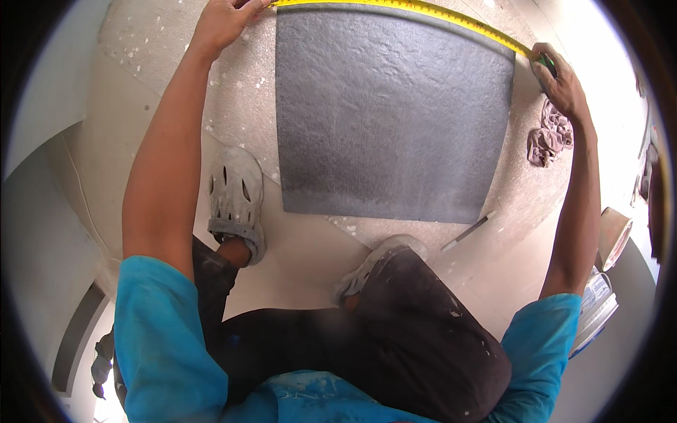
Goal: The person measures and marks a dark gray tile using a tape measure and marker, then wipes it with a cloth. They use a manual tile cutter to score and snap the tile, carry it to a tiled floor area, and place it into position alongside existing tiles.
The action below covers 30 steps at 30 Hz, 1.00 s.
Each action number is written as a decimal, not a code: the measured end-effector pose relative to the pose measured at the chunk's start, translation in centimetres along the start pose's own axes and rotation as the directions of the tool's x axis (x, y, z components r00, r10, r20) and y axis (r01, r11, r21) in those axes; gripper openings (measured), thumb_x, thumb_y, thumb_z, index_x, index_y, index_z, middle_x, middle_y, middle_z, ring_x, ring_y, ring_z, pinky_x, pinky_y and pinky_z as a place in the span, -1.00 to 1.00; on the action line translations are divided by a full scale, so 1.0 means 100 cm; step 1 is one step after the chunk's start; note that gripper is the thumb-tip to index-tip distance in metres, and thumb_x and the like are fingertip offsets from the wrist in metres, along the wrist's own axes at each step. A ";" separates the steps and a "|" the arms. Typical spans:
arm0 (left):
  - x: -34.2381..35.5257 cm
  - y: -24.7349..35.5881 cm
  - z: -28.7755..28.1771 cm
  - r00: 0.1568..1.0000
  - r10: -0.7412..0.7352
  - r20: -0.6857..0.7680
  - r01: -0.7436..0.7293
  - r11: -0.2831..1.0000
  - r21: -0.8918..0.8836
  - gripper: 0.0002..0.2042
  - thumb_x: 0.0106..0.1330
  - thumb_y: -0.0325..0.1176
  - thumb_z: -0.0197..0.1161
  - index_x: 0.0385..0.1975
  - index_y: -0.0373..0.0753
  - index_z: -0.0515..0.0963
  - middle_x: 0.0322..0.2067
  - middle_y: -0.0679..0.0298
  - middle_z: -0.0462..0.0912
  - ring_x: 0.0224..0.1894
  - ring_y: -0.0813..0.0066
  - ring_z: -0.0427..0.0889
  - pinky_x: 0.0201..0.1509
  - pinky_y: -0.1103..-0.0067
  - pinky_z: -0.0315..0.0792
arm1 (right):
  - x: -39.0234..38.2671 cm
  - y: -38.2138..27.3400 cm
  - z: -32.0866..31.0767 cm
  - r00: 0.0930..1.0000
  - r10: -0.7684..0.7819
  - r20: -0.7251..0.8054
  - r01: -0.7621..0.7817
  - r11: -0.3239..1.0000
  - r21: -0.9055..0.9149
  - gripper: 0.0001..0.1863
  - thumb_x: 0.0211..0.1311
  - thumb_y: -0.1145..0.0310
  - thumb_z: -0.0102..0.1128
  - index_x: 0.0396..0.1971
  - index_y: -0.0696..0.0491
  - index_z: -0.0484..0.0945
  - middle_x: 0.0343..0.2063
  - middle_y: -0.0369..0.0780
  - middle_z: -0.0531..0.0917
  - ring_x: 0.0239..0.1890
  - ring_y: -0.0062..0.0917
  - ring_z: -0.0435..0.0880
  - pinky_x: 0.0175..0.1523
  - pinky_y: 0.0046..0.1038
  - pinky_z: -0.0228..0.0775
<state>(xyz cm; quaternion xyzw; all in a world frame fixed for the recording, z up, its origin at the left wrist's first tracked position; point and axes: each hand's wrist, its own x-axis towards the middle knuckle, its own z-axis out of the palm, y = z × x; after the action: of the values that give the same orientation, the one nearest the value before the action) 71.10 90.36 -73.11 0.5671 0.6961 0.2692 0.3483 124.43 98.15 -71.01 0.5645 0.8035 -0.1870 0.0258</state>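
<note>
A large dark grey tile with a rough, stone-like face lies flat on the floor before me. Across its far edge stretches a yellow tape measure. My left hand pinches the tape's end, just past the tile's far left corner. At the far right corner my right hand is wrapped round the tape's case, of which a green and black part shows. A thin marker or pencil rests on the floor by the tile's near right corner.
A crumpled mauve cloth lies right of the tile, near my right forearm. At the right stand a roll or tub and a white bucket. My shoes are close to the tile's near side. A thin cord runs along the left.
</note>
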 end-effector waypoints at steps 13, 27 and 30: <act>0.004 -0.005 0.015 1.000 -0.004 -0.020 0.010 0.954 0.299 -0.76 0.26 -0.25 0.26 -0.20 -0.25 0.69 -0.37 0.24 0.73 -0.32 0.53 0.67 -0.16 0.56 0.51 | 0.020 0.014 0.026 0.992 -0.080 -0.100 0.052 0.965 -0.259 -0.63 0.48 -0.02 -0.12 0.10 -0.20 0.49 -0.03 -0.19 0.62 -0.01 -0.29 0.64 0.10 -0.22 0.48; 0.004 0.001 0.020 0.994 -0.112 -0.019 0.113 0.971 0.212 -0.77 0.31 -0.36 0.29 -0.09 -0.27 0.67 -0.31 0.26 0.74 -0.30 0.57 0.72 -0.17 0.68 0.56 | 0.017 -0.031 0.009 0.976 0.201 -0.082 -0.214 0.953 -0.214 -0.67 0.34 0.08 -0.03 -0.09 -0.08 0.59 -0.16 -0.01 0.65 -0.04 -0.12 0.61 0.05 -0.12 0.44; 0.003 0.004 0.019 0.994 -0.111 -0.017 0.112 0.971 0.210 -0.77 0.31 -0.36 0.29 -0.10 -0.28 0.67 -0.30 0.26 0.74 -0.30 0.57 0.72 -0.15 0.68 0.56 | 0.017 -0.032 0.011 0.973 0.211 -0.098 -0.228 0.947 -0.226 -0.67 0.34 0.08 -0.03 -0.09 -0.09 0.59 -0.17 -0.02 0.65 -0.04 -0.13 0.61 0.05 -0.12 0.44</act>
<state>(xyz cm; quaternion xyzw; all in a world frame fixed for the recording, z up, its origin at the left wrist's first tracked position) 72.83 90.70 -74.03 0.5600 0.7524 0.1755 0.2992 120.65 98.36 -71.63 0.6498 0.7526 -0.0658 0.0841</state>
